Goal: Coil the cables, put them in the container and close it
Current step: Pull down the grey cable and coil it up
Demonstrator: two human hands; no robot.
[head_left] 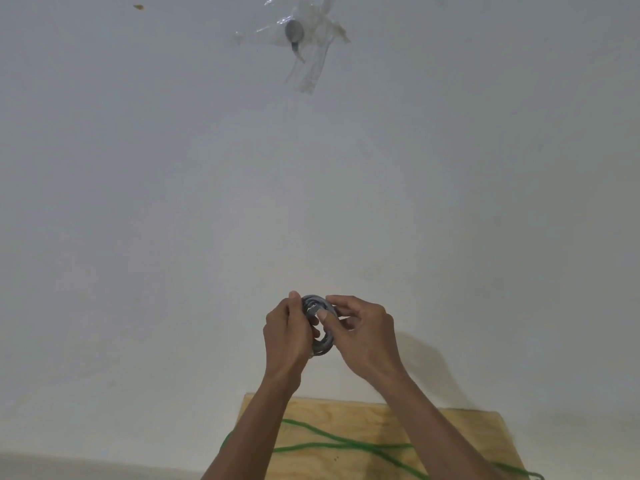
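A grey cable (322, 344) wound into a small coil sits between both hands, raised in front of a white wall. My left hand (285, 336) grips the coil's left side, thumb on top. My right hand (363, 332) pinches the coil's right side with thumb and fingers. A green cable (332, 445) lies loose across the plywood board (346, 415) below my forearms. No container is in view.
The white wall (311, 185) fills most of the view. A grey round fitting (294, 31) is stuck high on it under clear tape. The board's far edge meets the wall below my wrists.
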